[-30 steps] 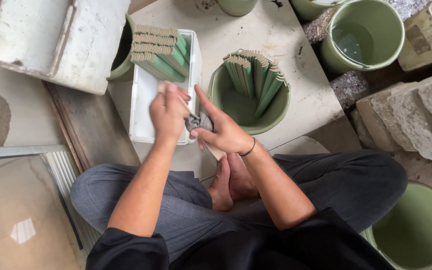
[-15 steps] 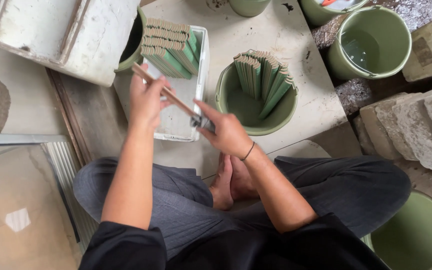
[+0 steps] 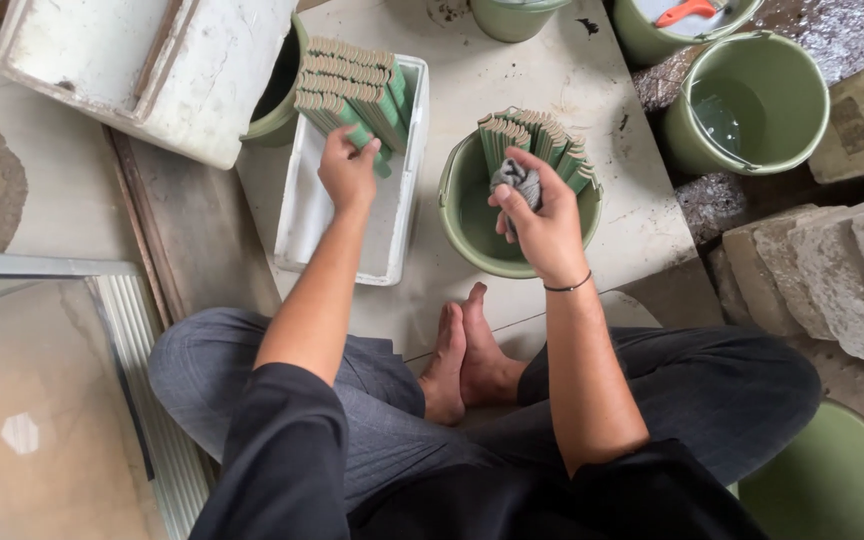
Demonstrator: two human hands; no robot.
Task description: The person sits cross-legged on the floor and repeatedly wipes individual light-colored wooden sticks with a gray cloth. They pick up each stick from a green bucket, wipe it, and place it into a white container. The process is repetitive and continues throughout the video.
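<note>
The person sits cross-legged on the floor, hemmed in close: a glass pane (image 3: 42, 400) lies at the near left, rough stone blocks (image 3: 832, 270) crowd the right, and the open floor between is little more than the pale slab (image 3: 572, 90) the work stands on. The left hand (image 3: 349, 170) is closed on a green strip at the near edge of the stacked green strips (image 3: 352, 85), which lie in rows at the far end of a white tray (image 3: 302, 220). The right hand (image 3: 537, 215) is pinched on a crumpled grey rag (image 3: 518, 180) over the green bucket (image 3: 472, 230), where more strips (image 3: 537, 140) stand on edge along the far rim. Further green buckets (image 3: 742, 110) sit to the far right, one holding water, and a white box (image 3: 152, 60) lies far left.
</note>
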